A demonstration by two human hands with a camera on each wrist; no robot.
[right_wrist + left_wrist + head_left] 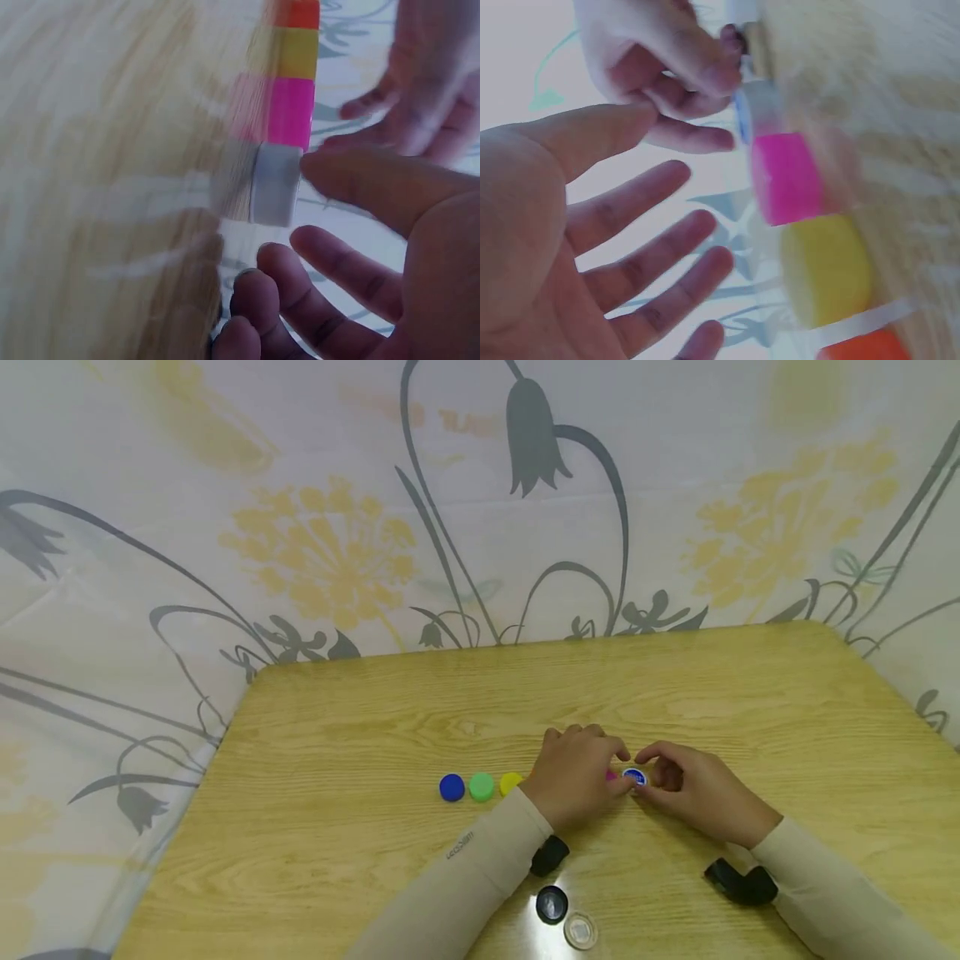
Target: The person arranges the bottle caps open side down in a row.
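Observation:
A white bottle cap (634, 776) with a blue printed top lies at the right end of a row of caps. Its pale side (276, 184) faces the right wrist view. My right hand (701, 789) is beside it, thumb tip at the cap's edge and fingers apart from it; whether the thumb touches is unclear. My left hand (577, 777) hovers over the row with fingers spread, holding nothing. Under it, partly hidden in the head view, are a pink cap (787, 178), a yellow cap (826, 270) and an orange cap (866, 346).
Farther left in the row sit a blue cap (452, 787), a light green cap (482, 787) and another yellow cap (512, 783). Nearer me lie a black round cap (552, 904) and a clear round disc (581, 931). Patterned cloth (465, 527) hangs behind the wooden table (337, 735).

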